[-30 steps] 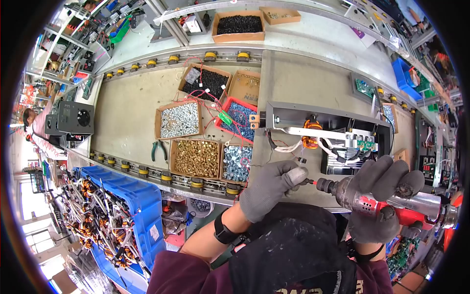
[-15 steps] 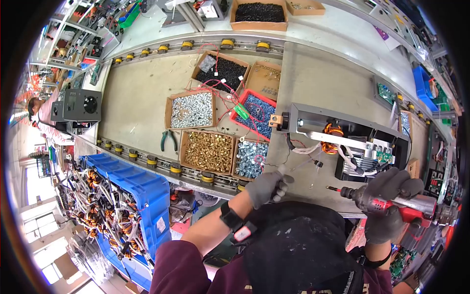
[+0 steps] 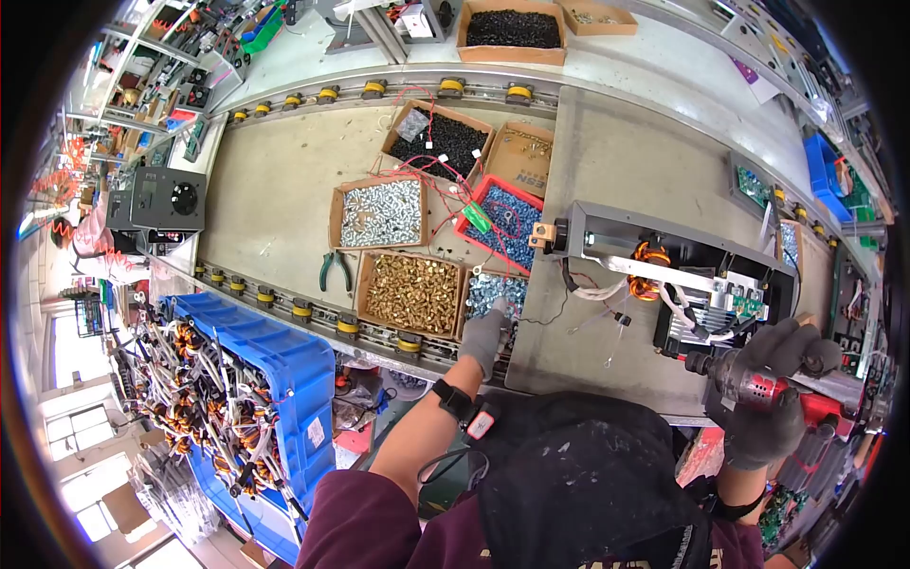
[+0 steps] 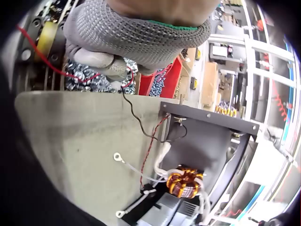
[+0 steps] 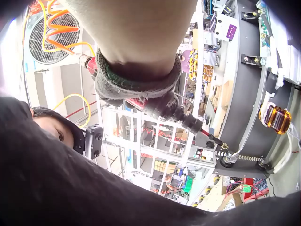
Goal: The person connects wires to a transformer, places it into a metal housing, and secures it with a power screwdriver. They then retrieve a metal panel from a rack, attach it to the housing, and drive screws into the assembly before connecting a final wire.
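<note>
My gloved left hand (image 3: 485,337) reaches into a small box of silver nuts and washers (image 3: 479,289). Up close in the left wrist view, its fingertips (image 4: 113,70) dip among the metal pieces, and a red wire crosses them. My gloved right hand (image 3: 766,429) grips a red-and-silver power screwdriver (image 3: 741,381), its bit pointing left near the front of the open grey metal chassis (image 3: 607,248). Inside that chassis sit a copper-wound ring coil (image 3: 651,271), white cables and a finned heat sink (image 3: 675,327). Ring-terminal leads (image 4: 117,157) hang out over the bench.
Beside the nuts stand boxes of brass-coloured screws (image 3: 409,294), silver screws (image 3: 381,213) and black screws (image 3: 441,142), plus a red bin (image 3: 464,228). Pliers (image 3: 335,269) lie left of them. A blue crate (image 3: 308,379) full of wired coils stands at the bench's near left.
My left hand has left the screwdriver bit and moved left into the box of silver nuts and washers. My right hand keeps its grip on the screwdriver, now slightly further right.
</note>
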The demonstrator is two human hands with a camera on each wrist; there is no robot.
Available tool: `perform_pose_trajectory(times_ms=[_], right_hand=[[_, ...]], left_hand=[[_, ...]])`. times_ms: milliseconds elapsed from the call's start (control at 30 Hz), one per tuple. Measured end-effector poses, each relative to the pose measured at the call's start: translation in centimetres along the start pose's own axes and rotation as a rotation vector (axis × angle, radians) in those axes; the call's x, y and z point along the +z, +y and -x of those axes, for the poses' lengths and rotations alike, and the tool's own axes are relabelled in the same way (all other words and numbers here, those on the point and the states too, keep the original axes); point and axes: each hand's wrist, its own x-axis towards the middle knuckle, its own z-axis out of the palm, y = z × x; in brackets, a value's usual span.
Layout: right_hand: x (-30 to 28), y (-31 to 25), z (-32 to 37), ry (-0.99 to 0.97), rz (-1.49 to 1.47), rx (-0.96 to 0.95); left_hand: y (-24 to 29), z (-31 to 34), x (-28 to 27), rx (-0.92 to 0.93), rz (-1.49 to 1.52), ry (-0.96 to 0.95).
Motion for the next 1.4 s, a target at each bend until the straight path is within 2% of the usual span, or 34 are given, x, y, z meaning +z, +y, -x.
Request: perform_pose_trajectory(times_ms=[33,67,100,167,200,233,300,333,433,467,600,667,700,767,800,833,867,900,933,1000,1033,1067,1100,1133,1167,1233,1300,1333,1400], right_hand=[[1.3,0.0,-0.3,-0.053,0.245,-0.067],[2.2,0.1,-0.5,-0.105,0.490,-0.137],[2.6,0.3,-0.4,-0.105,0.491,-0.143],[3.1,0.4,-0.2,-0.066,0.501,-0.189],[2.7,0.2,-0.2,-0.064,0.503,-0.194],[2.0,-0.2,-0.1,-0.110,0.481,-0.176],[1.3,-0.4,-0.2,-0.150,0.456,-0.164],[1.1,-0.4,-0.2,-0.139,0.461,-0.197],[1.6,-0.3,-0.4,-0.115,0.460,-0.220],[1.9,-0.4,-0.4,-0.106,0.453,-0.210],[2.1,-0.8,-0.6,-0.246,0.340,-0.136],[1.3,-0.8,-0.4,-0.173,0.402,-0.192],[0.9,-0.9,-0.4,-0.172,0.395,-0.194],[0.2,-1.1,-0.2,-0.189,0.386,-0.209],[0.0,-1.1,-0.1,-0.193,0.384,-0.214],[-0.2,-1.0,0.1,-0.105,0.385,-0.218],[-0.1,-1.0,0.2,-0.059,0.386,-0.224],[0.0,-1.0,0.2,-0.014,0.386,-0.229],[0.7,-1.2,0.0,-0.058,0.381,-0.227],[1.3,-1.4,-0.4,-0.108,0.375,-0.224],[1.4,-1.4,-0.6,-0.161,0.353,-0.237],[1.4,-1.3,-0.7,-0.210,0.332,-0.250],[1.5,-1.3,-0.8,-0.207,0.331,-0.249],[1.4,-1.1,-0.8,-0.197,0.348,-0.278],[1.5,-1.1,-0.9,-0.189,0.366,-0.308],[1.7,-0.9,-1.1,-0.197,0.360,-0.292],[2.2,-0.4,-1.5,-0.210,0.348,-0.273],[2.6,-0.1,-1.7,-0.193,0.348,-0.260],[3.3,0.5,-1.7,-0.129,0.351,-0.235]], left_hand=[[0.4,-0.3,-0.1,0.069,-0.139,0.058],[-1.0,-4.0,-0.8,0.133,-0.367,0.130],[0.0,-3.7,-0.4,0.138,-0.369,0.128],[2.2,-2.6,0.9,0.016,-0.539,0.187],[2.0,-3.4,1.0,0.121,-0.647,0.279],[1.5,-3.8,0.9,0.127,-0.650,0.277],[1.4,-3.7,0.2,-0.023,-0.310,0.134],[1.2,-3.3,-0.4,-0.014,-0.225,0.033],[1.4,-1.7,0.4,0.030,-0.128,-0.042],[0.7,-2.1,1.3,0.187,-0.148,-0.001],[1.3,-2.5,2.5,0.196,-0.258,0.115],[0.8,-3.7,2.0,0.275,-0.062,0.083],[1.3,-3.0,1.4,0.279,-0.065,0.089],[2.4,-0.9,-0.4,0.195,0.333,-0.090],[2.4,-0.6,-1.4,0.228,0.426,-0.075],[2.0,-0.5,-3.3,0.434,0.325,-0.176],[2.1,-0.6,-4.9,0.972,-0.374,0.089],[3.7,0.9,-6.9,0.756,0.296,-0.126],[5.6,3.3,-8.4,0.469,0.944,-0.332],[8.2,8.5,-9.5,0.782,0.954,-0.317],[9.0,8.5,-12.0,0.946,0.928,-0.506],[10.1,11.2,-12.4,1.064,0.944,-0.360],[10.2,12.6,-14.5,1.088,0.923,-0.124],[11.7,14.0,-15.2,1.275,0.963,-0.175],[12.7,16.6,-14.6,1.314,0.961,-0.014],[13.0,19.0,-13.9,1.351,0.615,-0.439],[11.7,19.5,-7.9,1.023,0.307,-0.127],[11.0,18.8,-5.1,1.034,0.063,-0.241],[10.8,17.8,0.7,0.729,-0.314,-0.353]])
